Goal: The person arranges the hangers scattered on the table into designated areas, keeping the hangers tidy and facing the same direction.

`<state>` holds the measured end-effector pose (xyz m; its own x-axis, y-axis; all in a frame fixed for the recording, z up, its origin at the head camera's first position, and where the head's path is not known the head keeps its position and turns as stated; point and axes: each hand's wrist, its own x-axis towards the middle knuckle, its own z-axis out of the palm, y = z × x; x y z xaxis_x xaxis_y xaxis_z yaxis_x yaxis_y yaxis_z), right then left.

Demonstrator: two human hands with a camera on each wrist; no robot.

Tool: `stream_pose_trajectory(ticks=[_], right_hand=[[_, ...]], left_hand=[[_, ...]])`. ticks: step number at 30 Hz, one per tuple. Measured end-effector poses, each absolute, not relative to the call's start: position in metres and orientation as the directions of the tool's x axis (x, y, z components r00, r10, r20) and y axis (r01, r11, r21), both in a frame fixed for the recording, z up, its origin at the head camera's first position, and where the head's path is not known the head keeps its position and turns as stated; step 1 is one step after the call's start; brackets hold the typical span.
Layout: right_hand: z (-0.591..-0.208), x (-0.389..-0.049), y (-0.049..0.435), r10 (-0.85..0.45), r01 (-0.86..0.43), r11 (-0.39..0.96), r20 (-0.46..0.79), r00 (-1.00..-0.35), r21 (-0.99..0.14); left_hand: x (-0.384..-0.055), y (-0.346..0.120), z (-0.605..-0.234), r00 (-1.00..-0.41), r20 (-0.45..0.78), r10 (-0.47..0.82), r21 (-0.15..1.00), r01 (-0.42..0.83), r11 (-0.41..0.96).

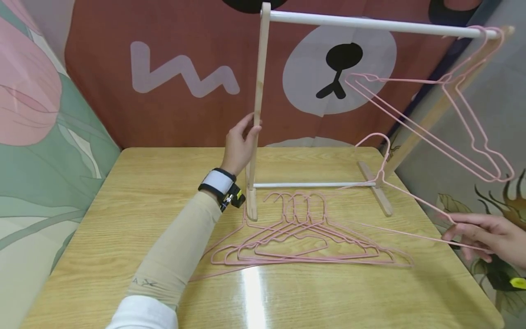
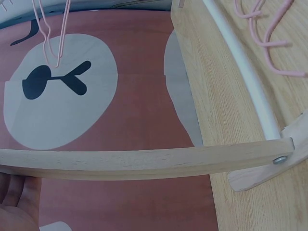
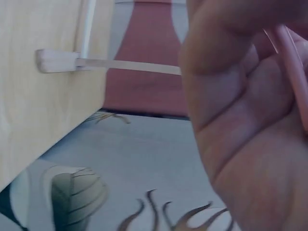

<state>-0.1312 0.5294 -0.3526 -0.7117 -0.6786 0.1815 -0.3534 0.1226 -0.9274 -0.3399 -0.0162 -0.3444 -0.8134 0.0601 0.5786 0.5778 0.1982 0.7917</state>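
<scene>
My left hand (image 1: pixel 240 144) grips the left wooden post (image 1: pixel 261 73) of a small garment rack, partway up. In the left wrist view that post (image 2: pixel 134 162) crosses in front of the fingers (image 2: pixel 14 190). At the far right, my right hand (image 1: pixel 499 235) holds a pink clothes hanger (image 1: pixel 383 172) by one end. Its hook points toward the rack's right foot, and its wire (image 3: pixel 291 67) runs across the palm in the right wrist view. Two pink hangers (image 1: pixel 423 81) hang at the right end of the white top rail (image 1: pixel 370 23).
Several pink hangers (image 1: pixel 304 262) lie overlapping on the wooden table (image 1: pixel 123 237) in front of the rack. A white lower bar (image 1: pixel 312 185) joins the rack's feet, with the right foot (image 1: pixel 380 196) near the table's right edge. Printed cloth (image 1: pixel 176 119) backs the table.
</scene>
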Motion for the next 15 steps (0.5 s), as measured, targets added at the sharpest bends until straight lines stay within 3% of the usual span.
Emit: stream_pose_trajectory(ticks=[2, 7, 15], right_hand=[[-0.347, -0.135, 0.528, -0.679, -0.419, 0.069, 0.265, -0.684, -0.905], [-0.328, -0.139, 0.525, -0.568, -0.531, 0.098, 0.39, -0.724, -0.842], [-0.298, -0.152, 0.528, -0.303, -0.459, 0.005, 0.436, -0.847, -0.888]], left_hand=[[-0.34, -0.016, -0.344, -0.814, 0.579, 0.058, 0.793, 0.578, 0.195], [-0.339, -0.016, -0.343, -0.814, 0.578, 0.055, 0.794, 0.577, 0.193], [-0.34, -0.016, -0.345, -0.807, 0.588, 0.062, 0.788, 0.588, 0.184]])
